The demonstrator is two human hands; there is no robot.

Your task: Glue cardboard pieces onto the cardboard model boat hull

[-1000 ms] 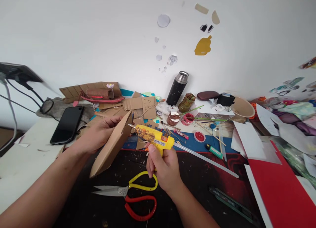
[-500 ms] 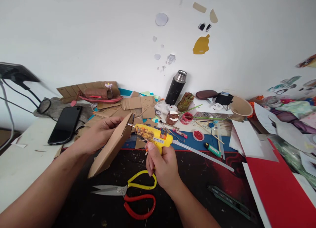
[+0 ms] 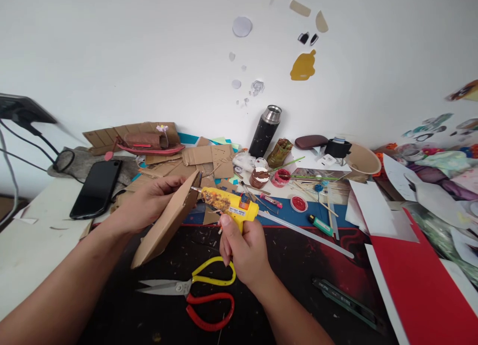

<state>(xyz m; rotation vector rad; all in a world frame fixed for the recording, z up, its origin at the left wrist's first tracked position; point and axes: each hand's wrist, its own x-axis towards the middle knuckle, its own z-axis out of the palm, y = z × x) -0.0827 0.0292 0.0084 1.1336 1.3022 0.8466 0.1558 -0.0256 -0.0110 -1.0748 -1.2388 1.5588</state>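
Note:
My left hand [image 3: 151, 200] is closed on a folded cardboard piece [image 3: 166, 225], holding it tilted above the dark mat; some fingertips are hidden behind it. My right hand [image 3: 244, 248] grips the handle of a yellow hot glue gun [image 3: 227, 203], its body stained brown. The nozzle points left at the far upper edge of the cardboard, touching or very close to it. A long translucent glue stick [image 3: 309, 235] sticks out of the gun's back. Below both hands, scissors [image 3: 182, 287] with one yellow and one red handle lie open on the mat.
A utility knife [image 3: 347, 302] lies right on the dark mat [image 3: 291, 295]. Behind are a black thermos [image 3: 266, 131], paint jars [image 3: 281, 177], cardboard scraps [image 3: 197, 156] and a small red boat model [image 3: 149, 145]. A phone [image 3: 96, 189] rests left, red card [image 3: 421, 280] right.
The whole view has shifted very slightly. Both hands keep their holds, and the glue gun's nozzle stays at the cardboard's edge.

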